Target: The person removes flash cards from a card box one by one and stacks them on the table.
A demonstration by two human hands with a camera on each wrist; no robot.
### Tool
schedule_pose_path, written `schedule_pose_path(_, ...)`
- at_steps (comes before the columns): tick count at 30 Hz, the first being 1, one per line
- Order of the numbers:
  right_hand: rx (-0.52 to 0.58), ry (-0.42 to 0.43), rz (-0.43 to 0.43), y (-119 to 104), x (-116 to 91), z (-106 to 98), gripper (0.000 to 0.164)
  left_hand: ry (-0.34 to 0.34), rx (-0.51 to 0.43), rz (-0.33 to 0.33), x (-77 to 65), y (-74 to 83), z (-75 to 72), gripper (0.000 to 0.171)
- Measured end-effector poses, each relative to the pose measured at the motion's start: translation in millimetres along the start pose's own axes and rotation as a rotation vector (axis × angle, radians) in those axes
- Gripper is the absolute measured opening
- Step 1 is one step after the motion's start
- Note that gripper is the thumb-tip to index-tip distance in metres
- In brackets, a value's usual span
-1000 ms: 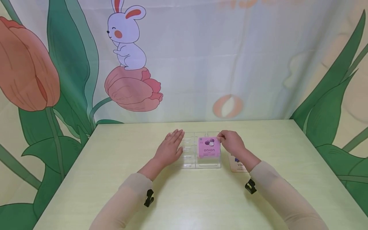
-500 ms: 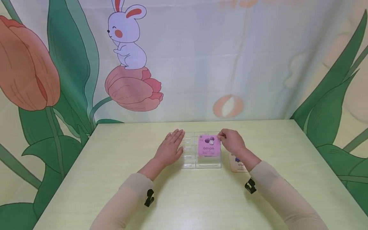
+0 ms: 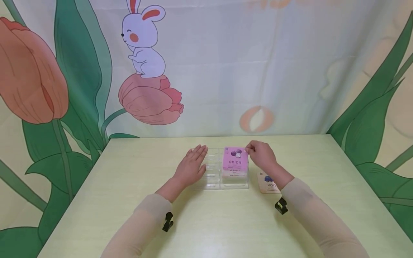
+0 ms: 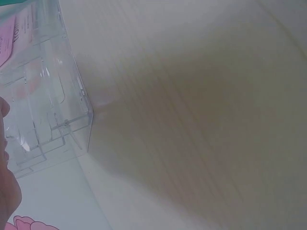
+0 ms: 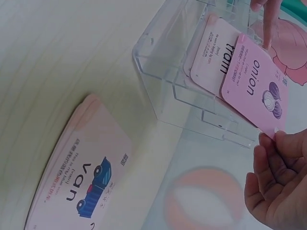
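Observation:
A pink card (image 3: 235,158) printed "onion" is pinched at its upper right corner between the thumb and fingers of my right hand (image 3: 262,154). It sits at the right part of a clear plastic rack (image 3: 212,176). Behind and below it, a "train" card (image 5: 214,53) stands in the rack, partly covered. My left hand (image 3: 191,166) lies with straight fingers along the rack's left side. Only the edge of that hand (image 4: 6,182) shows in the left wrist view.
A stack of cards with a "van" card (image 3: 268,183) on top lies on the pale wooden table (image 3: 206,218), right of the rack and partly under my right wrist. A curtain (image 3: 206,71) with a rabbit and tulips hangs behind the table.
My right hand has moved slightly up and away, lifting the onion card with it. More of the train card now shows below. My left hand has stayed in place.

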State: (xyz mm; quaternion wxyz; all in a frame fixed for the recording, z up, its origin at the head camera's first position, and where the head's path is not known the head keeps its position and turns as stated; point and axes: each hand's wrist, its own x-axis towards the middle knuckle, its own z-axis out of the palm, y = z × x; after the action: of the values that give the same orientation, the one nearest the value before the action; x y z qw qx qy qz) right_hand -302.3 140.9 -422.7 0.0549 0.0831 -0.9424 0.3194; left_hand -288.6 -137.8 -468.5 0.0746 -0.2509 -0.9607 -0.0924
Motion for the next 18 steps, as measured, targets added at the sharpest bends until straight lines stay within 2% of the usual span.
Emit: schedule_pose_path(18,0.015,0.037,-0.033,-3.0,5.1,-9.2,0.021,-0.015,-0.005,-0.015,0.1,1.4,-1.7,0.063)
